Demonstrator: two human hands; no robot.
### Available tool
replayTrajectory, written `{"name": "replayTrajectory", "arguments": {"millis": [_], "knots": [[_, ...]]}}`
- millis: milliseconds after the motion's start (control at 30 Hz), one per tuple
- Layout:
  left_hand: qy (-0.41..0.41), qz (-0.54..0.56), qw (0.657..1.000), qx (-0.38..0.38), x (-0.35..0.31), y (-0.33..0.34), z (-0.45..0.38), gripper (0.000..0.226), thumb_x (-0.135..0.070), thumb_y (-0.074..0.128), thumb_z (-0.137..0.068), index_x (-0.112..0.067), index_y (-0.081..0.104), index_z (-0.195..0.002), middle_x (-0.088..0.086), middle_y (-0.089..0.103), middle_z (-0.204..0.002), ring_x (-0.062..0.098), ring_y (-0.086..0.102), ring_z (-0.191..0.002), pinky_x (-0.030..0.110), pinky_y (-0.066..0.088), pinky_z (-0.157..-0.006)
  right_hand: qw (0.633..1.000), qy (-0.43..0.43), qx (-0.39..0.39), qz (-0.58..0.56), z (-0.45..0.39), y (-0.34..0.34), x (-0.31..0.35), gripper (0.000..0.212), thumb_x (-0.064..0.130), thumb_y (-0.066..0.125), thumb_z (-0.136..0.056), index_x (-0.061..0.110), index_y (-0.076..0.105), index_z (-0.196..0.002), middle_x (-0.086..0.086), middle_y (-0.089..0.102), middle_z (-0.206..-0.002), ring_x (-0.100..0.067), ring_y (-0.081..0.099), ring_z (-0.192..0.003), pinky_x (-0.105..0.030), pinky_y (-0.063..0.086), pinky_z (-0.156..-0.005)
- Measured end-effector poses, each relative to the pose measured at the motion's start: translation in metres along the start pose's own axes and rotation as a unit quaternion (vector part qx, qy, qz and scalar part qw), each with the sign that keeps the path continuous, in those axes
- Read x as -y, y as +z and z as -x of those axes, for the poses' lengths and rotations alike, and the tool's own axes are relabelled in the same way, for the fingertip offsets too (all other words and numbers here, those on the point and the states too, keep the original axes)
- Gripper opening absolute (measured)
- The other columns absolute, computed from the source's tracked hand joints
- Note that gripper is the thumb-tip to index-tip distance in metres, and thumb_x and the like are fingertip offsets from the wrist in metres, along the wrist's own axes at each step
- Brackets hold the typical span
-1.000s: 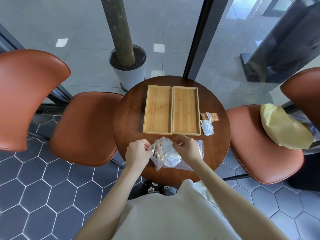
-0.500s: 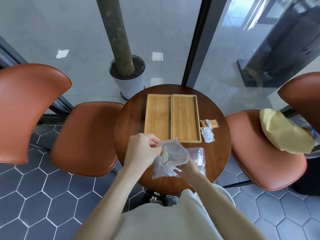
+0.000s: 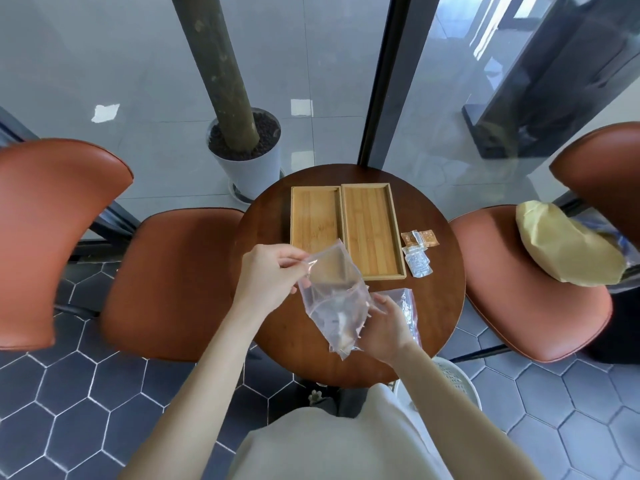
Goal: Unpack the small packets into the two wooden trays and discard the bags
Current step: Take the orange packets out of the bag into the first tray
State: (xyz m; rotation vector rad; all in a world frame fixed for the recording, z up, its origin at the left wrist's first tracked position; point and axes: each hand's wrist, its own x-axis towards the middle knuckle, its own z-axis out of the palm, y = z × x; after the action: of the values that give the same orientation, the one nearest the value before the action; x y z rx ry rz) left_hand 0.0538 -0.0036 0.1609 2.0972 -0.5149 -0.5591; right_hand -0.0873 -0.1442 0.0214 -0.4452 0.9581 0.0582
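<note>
Two bamboo trays, the left tray (image 3: 313, 216) and the right tray (image 3: 372, 230), lie side by side and bare on the round brown table (image 3: 440, 306). My left hand (image 3: 268, 275) pinches the top corner of a clear zip bag (image 3: 334, 299) held above the table's near half, with small packets showing in its lower end. My right hand (image 3: 389, 323) is against the bag's lower right side, fingers at its edge. A second clear bag (image 3: 407, 306) lies flat under my right hand. Several loose packets (image 3: 417, 252), brown and white, lie right of the trays.
Orange chairs stand on the left (image 3: 166, 282) and the right (image 3: 526, 292); a yellow bag (image 3: 564, 251) rests on the right one. A white basket (image 3: 446, 386) sits on the floor under the table's near right edge. A potted trunk (image 3: 246, 157) stands behind glass.
My left hand lifted the bag's top corner up and away from me, stretching the bag out. My right hand slid down to the bag's lower side. The camera tilted up slightly.
</note>
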Motion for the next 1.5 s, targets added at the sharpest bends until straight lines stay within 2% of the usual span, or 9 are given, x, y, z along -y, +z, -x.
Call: {"name": "replayTrajectory", "arguments": {"millis": [100, 267, 367, 467, 600, 767, 867, 1133, 1500], "knots": [[-0.035, 0.061, 0.997, -0.015, 0.014, 0.004, -0.016, 0.014, -0.013, 0.065, -0.084, -0.011, 0.072, -0.097, -0.001, 0.07, -0.084, 0.014, 0.068, -0.079, 0.019, 0.057, -0.063, 1.0, -0.007, -0.01, -0.002, 0.002, -0.009, 0.002, 0.027, 0.026, 0.041, -0.081, 0.008, 0.06, -0.084, -0.011, 0.053, -0.084, -0.027, 0.052, -0.082, -0.042, 0.044, -0.076], [-0.15, 0.214, 0.965, -0.025, 0.047, 0.019, -0.04, 0.022, -0.017, 0.054, -0.092, -0.01, 0.064, -0.11, 0.004, 0.068, -0.1, 0.015, 0.066, -0.09, 0.019, 0.056, -0.072, 0.998, -0.026, -0.051, -0.01, -0.005, -0.014, 0.007, 0.017, 0.014, 0.049, -0.082, 0.006, 0.059, -0.093, -0.008, 0.058, -0.072, -0.026, 0.057, -0.083, -0.039, 0.05, -0.07], [-0.174, 0.145, 0.974, 0.018, 0.074, 0.037, -0.046, 0.028, -0.017, 0.051, -0.093, -0.011, 0.06, -0.119, 0.01, 0.065, -0.117, 0.021, 0.063, -0.105, 0.032, 0.053, -0.088, 0.997, -0.03, -0.059, -0.03, -0.013, -0.011, 0.018, 0.01, 0.014, 0.051, -0.085, 0.006, 0.058, -0.084, -0.008, 0.054, -0.064, -0.026, 0.057, -0.081, -0.039, 0.051, -0.064], [-0.171, 0.008, 0.982, 0.073, 0.095, 0.056, -0.052, 0.036, -0.016, 0.049, -0.093, -0.01, 0.053, -0.129, 0.009, 0.057, -0.132, 0.024, 0.053, -0.121, 0.037, 0.042, -0.105, 0.996, -0.028, -0.081, -0.025, -0.025, -0.001, 0.032, 0.008, 0.008, 0.055, -0.083, 0.004, 0.057, -0.09, -0.015, 0.055, -0.081, -0.028, 0.057, -0.082, -0.04, 0.049, -0.07], [-0.162, -0.125, 0.97, 0.128, 0.114, 0.08, -0.064, 0.043, -0.015, 0.046, -0.095, -0.01, 0.041, -0.137, 0.009, 0.043, -0.145, 0.025, 0.042, -0.132, 0.033, 0.035, -0.108, 0.991, -0.025, -0.128, -0.009, -0.053, 0.015, 0.05, 0.022, -0.002, 0.057, -0.081, 0.002, 0.056, -0.103, -0.018, 0.057, -0.091, -0.03, 0.059, -0.083, -0.042, 0.05, -0.081], [-0.146, -0.225, 0.948, 0.17, 0.132, 0.098, -0.081, 0.052, -0.022, 0.048, -0.094, -0.017, 0.031, -0.142, 0.004, 0.029, -0.153, 0.024, 0.035, -0.137, 0.037, 0.038, -0.108, 0.988, -0.001, -0.149, -0.038, -0.088, 0.039, 0.064, 0.032, -0.001, 0.05, -0.089, -0.009, 0.049, -0.119, -0.021, 0.059, -0.084, -0.032, 0.057, -0.071, -0.037, 0.057, -0.065], [-0.157, -0.294, 0.916, 0.221, 0.14, 0.104, -0.089, 0.061, -0.029, 0.045, -0.095, -0.015, 0.017, -0.147, 0.006, 0.011, -0.159, 0.025, 0.016, -0.145, 0.042, 0.032, -0.113, 0.99, 0.015, -0.14, -0.023, -0.099, 0.054, 0.072, 0.023, -0.004, 0.046, -0.091, -0.006, 0.048, -0.114, -0.02, 0.062, -0.09, -0.032, 0.062, -0.085, -0.039, 0.058, -0.068], [-0.19, -0.334, 0.88, 0.278, 0.149, 0.116, -0.09, 0.067, -0.036, 0.042, -0.095, -0.014, 0.008, -0.148, 0.011, -0.006, -0.159, 0.027, 0.007, -0.146, 0.043, 0.027, -0.116, 0.975, -0.064, -0.12, 0.177, -0.103, 0.084, 0.093, 0.012, 0.003, 0.064, -0.083, 0.004, 0.058, -0.094, -0.012, 0.067, -0.092, -0.021, 0.068, -0.086, -0.027, 0.058, -0.072], [-0.193, -0.334, 0.874, 0.296, 0.149, 0.115, -0.094, 0.063, -0.033, 0.039, -0.096, -0.014, 0.009, -0.148, 0.012, -0.007, -0.159, 0.027, 0.006, -0.146, 0.045, 0.021, -0.116, 0.97, -0.164, -0.038, 0.177, -0.076, 0.115, 0.11, 0.005, 0.003, 0.059, -0.085, 0.007, 0.059, -0.088, -0.011, 0.071, -0.084, -0.017, 0.07, -0.078, -0.027, 0.056, -0.076]]}}
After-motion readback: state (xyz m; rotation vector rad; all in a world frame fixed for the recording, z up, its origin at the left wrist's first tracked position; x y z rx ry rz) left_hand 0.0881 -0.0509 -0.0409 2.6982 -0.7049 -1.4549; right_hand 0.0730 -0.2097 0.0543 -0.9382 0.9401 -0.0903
